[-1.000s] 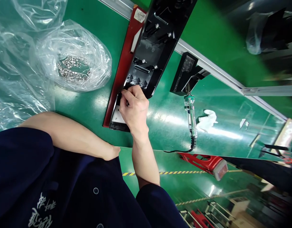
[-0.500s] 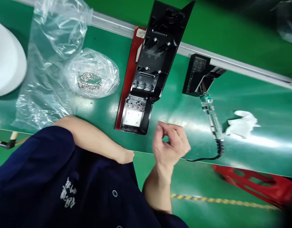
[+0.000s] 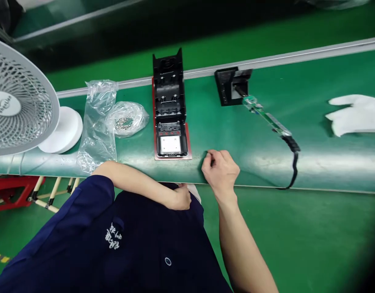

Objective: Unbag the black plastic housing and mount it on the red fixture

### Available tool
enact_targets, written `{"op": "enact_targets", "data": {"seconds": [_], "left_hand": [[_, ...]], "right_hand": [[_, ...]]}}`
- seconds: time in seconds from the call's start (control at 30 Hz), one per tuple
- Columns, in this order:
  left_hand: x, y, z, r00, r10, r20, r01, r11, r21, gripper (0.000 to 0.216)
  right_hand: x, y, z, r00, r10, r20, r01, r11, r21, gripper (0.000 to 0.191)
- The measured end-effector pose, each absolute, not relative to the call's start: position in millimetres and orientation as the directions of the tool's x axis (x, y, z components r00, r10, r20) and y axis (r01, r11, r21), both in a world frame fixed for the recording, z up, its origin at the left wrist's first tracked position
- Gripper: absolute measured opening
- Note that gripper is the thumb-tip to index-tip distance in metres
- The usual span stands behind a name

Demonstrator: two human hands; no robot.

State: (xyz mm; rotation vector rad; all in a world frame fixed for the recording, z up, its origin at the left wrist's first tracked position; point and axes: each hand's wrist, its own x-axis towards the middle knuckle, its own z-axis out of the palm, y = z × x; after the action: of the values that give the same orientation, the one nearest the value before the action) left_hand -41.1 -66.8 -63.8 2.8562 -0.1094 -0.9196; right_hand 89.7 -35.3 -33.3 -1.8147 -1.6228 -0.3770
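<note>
**A hand rests by the black part on the green table**

The right hand (image 3: pixel 220 169) sits at the near edge of the green table (image 3: pixel 251 138). Its fingers (image 3: pixel 212 155) are curled in close, with the tips pinched together. I cannot tell if something tiny is between them. The hand touches the table but not the black part.

The black part (image 3: pixel 169 110) lies just to the left of that hand. It is long and made of plastic. It lies flat on a red board (image 3: pixel 189 151), and it points away from the person toward the silver rail (image 3: pixel 266 61) at the far side of the table. At its near end there is a white square with a row of small red dots above it. Farther up there are little slots and clips. I cannot tell if any pieces are missing from it. No tool is on it right now, and no hand holds it.

The left hand (image 3: pixel 179 199) is down by the person's lap, against the dark blue shirt (image 3: pixel 114 236). It looks loosely closed, and I cannot tell if it holds anything.

To the right of the black part stands a small black box (image 3: pixel 226 87). A clear-handled screwdriver (image 3: pixel 265 118) with a black cord lies next to it, untouched. Farther right is a white glove (image 3: pixel 356 114).

To the left is a clear bag (image 3: pixel 128 118) with small silver nuts inside, and another crumpled bag (image 3: pixel 97 126) beside it. Past those is a white fan (image 3: pixel 19 97).
</note>
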Motion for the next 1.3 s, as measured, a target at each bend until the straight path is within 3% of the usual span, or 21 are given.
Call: {"op": "enact_targets", "data": {"seconds": [0.17,0.43,0.67,0.83,1.0,1.2,1.23,1.3], "left_hand": [[-51.5,-92.7,-35.9,0.762,-0.197,-0.616,-0.256,-0.967,-0.007,0.040],[-58.4,-124.3,-27.8,0.830,-0.203,-0.520,-0.368,-0.900,-0.236,0.033],[-61.6,-132.6,-9.3,0.795,-0.231,-0.561,-0.437,-0.860,-0.265,0.049],[-56.2,-119.2,-3.3,0.763,-0.300,-0.573,-0.464,-0.871,-0.161,0.054],[-46.5,-106.0,-13.7,0.708,-0.469,-0.529,-0.533,-0.846,0.037,0.047],[-35.5,-93.4,-37.2,0.642,-0.521,-0.562,-0.623,-0.782,0.012,0.043],[-33.7,-94.7,-45.6,0.609,-0.551,-0.570,-0.694,-0.719,-0.045,0.035],[-30.1,-103.9,-65.7,0.480,-0.587,-0.652,-0.873,-0.392,-0.289,0.047]], "right_hand": [[87.9,-36.4,-21.5,0.325,0.889,0.323,0.892,-0.175,-0.418,0.034],[76.9,-38.2,7.7,0.378,0.916,0.136,0.846,-0.282,-0.452,0.027],[77.1,-37.8,12.3,0.411,0.905,0.105,0.804,-0.306,-0.510,0.024],[85.4,-32.9,2.9,0.461,0.875,0.146,0.707,-0.262,-0.657,0.032],[96.0,-36.7,-4.4,0.560,0.818,0.129,0.461,-0.178,-0.869,0.060],[111.5,-10.8,7.5,0.750,0.661,-0.024,0.071,-0.116,-0.991,0.097],[115.0,-1.9,11.2,0.785,0.619,-0.036,0.004,-0.063,-0.998,0.098],[122.0,15.6,19.0,0.852,0.521,-0.058,-0.115,0.077,-0.990,0.099]]}}
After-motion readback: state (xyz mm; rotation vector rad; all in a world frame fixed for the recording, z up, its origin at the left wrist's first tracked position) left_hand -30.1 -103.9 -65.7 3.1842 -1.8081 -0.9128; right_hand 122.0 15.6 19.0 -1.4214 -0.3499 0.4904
